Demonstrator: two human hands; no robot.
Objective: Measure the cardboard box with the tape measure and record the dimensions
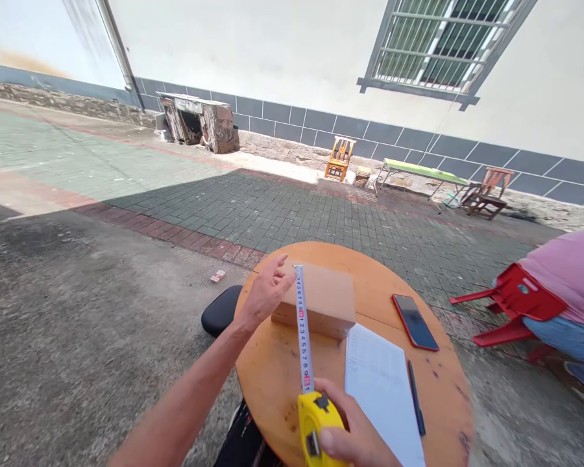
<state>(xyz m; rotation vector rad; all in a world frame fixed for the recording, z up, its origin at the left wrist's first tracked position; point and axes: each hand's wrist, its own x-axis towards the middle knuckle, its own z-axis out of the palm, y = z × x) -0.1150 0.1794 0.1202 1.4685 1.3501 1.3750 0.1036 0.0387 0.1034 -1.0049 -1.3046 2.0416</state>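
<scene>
My right hand [353, 421] is wrapped around a yellow tape measure [316, 421] at the near side of the round table. Its white blade [302, 324] reaches away from me over a brown cardboard box [328, 292], with the metal end tip near the box's far left edge. My left hand [270, 285] is at the left side of the box, fingers partly stretched and apart, fingertips close beside the blade's end. Whether they touch the blade or the box I cannot tell.
On the wooden table [272, 408] lie white paper sheets [379, 383], a black pen [416, 395] and a red-edged phone [415, 322]. A black seat [222, 310] stands left of the table. To the right, a person in pink [569, 279] sits on a red plastic chair [528, 295].
</scene>
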